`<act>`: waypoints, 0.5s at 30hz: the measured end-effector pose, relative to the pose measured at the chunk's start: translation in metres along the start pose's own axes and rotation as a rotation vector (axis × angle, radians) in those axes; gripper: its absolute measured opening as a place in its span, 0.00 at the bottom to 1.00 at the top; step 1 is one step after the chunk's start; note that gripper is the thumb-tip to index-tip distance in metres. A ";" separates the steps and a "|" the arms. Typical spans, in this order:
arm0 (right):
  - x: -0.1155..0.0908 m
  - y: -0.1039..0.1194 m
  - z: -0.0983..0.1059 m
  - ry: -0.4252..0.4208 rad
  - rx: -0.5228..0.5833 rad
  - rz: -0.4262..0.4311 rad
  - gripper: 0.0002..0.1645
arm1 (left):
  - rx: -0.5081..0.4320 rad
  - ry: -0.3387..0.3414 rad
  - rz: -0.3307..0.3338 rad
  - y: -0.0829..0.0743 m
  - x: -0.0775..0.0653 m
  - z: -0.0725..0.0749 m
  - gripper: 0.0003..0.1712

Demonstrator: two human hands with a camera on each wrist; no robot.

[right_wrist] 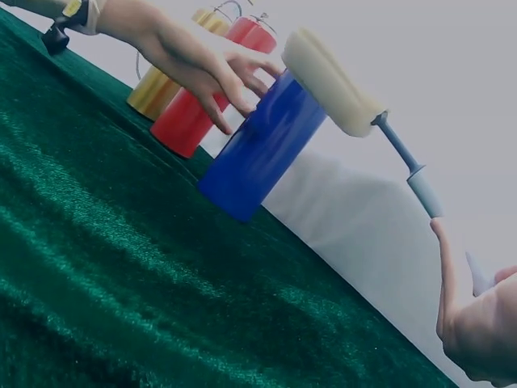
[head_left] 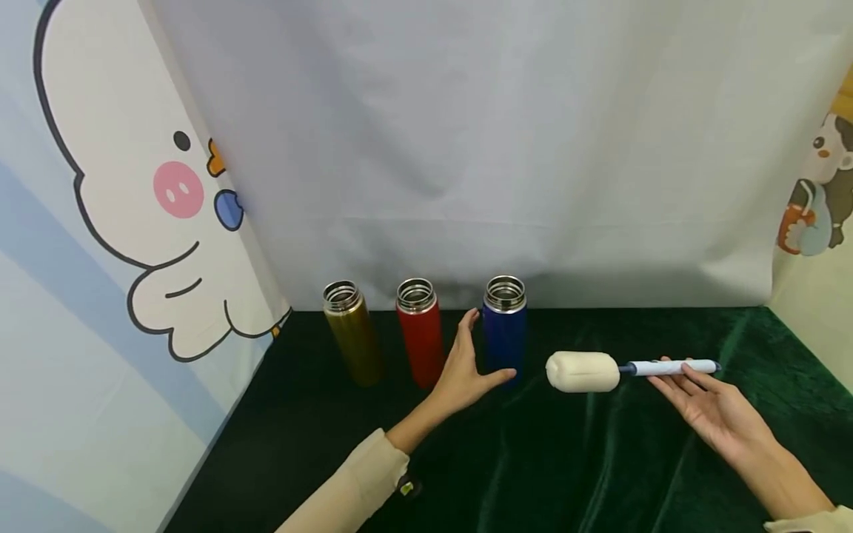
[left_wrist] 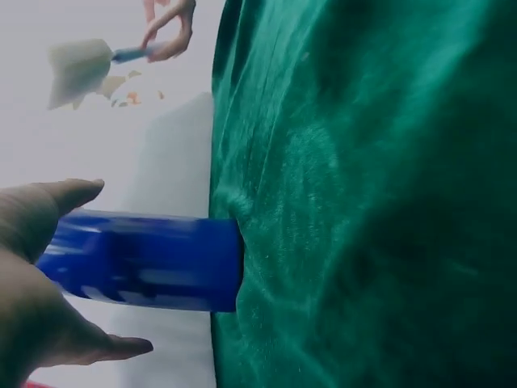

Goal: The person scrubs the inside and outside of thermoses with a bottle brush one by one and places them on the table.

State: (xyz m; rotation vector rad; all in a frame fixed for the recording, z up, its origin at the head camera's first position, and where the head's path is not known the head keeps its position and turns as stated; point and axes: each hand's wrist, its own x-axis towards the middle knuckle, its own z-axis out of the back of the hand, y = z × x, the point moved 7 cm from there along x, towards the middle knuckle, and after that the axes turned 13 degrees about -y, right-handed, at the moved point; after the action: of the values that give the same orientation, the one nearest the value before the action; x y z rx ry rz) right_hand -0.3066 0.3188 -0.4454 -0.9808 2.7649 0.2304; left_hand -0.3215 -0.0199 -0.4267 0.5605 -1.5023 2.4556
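Observation:
A blue bottle without a lid stands upright on dark green cloth. My left hand is beside it, thumb and fingers spread apart on either side; in the left wrist view, the hand has its fingers extended around the blue bottle. In my right hand is a sponge bottle brush, pinched by its pale blue handle between thumb and fingers. The brush lies level in the air, its cream sponge head pointing left toward the blue bottle.
To the left of the blue bottle stand a red bottle and a gold bottle, both with open mouths. Green velvet cloth covers the table. A pale curtain hangs right behind the bottles.

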 end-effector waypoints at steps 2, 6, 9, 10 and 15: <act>-0.001 0.002 0.000 -0.009 0.009 0.016 0.22 | -0.030 0.001 0.031 0.004 0.008 -0.009 0.62; -0.001 0.003 -0.001 -0.027 0.008 0.046 0.22 | -0.075 -0.005 0.066 0.010 0.015 -0.019 0.58; -0.001 0.003 -0.002 -0.041 0.005 0.065 0.20 | -0.095 -0.026 0.064 0.008 0.012 -0.016 0.55; -0.001 0.003 -0.002 -0.047 0.005 0.066 0.20 | -0.104 -0.033 0.062 0.006 0.010 -0.014 0.54; -0.005 0.003 -0.003 -0.033 0.008 0.055 0.21 | -0.135 -0.020 0.064 -0.007 -0.017 0.005 0.54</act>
State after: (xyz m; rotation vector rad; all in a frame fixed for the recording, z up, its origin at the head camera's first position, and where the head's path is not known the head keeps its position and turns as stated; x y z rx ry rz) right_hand -0.3048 0.3233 -0.4410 -0.8924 2.7634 0.2417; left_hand -0.3026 -0.0203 -0.4261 0.5207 -1.7032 2.3781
